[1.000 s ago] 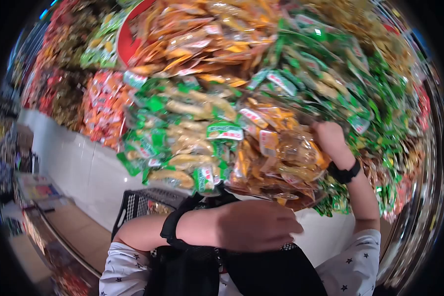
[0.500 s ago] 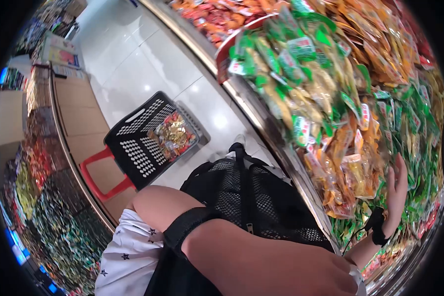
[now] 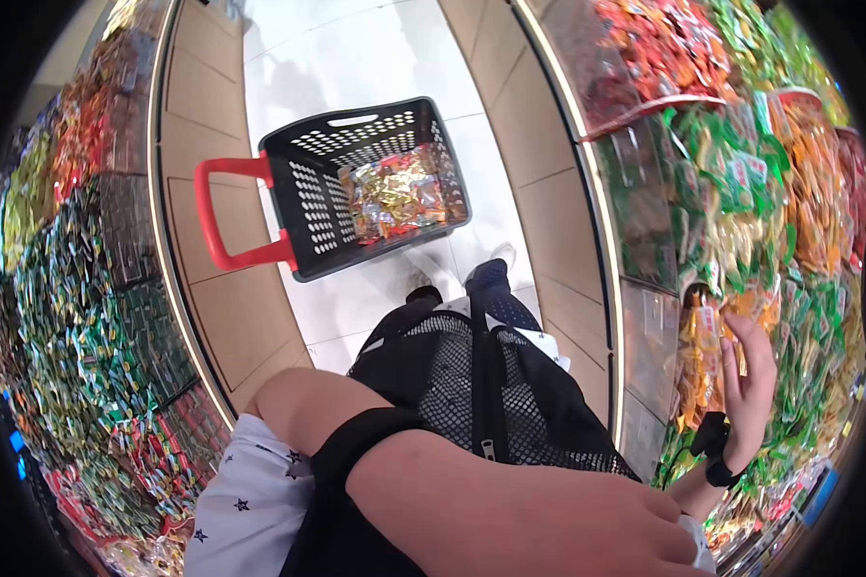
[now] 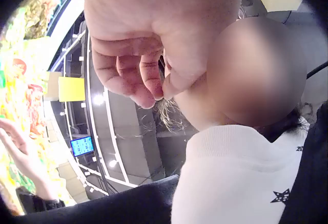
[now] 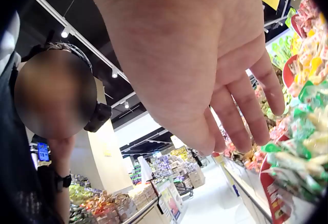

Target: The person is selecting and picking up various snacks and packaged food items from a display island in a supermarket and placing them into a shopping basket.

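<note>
My right hand is held over the orange snack packets, its fingers apart and slightly bent. Empty fingers also show in the right wrist view, where the hand hangs beside green-and-white packets. The left forearm crosses low in front of my body, and the back of the left hand lies at the bottom edge. Seen in the left wrist view, that hand has loosely curled fingers near the chin and some hair, with no item visible in them.
A black basket with a red handle stands on the aisle floor, wrapped sweets inside. Bins of green packets line the right side; small wrapped sweets fill the left shelf. A black mesh bag hangs in front of me.
The head view has swung towards the aisle, bringing the basket into full view. My right hand, earlier at the edge of the orange packets, now shows its fingers apart.
</note>
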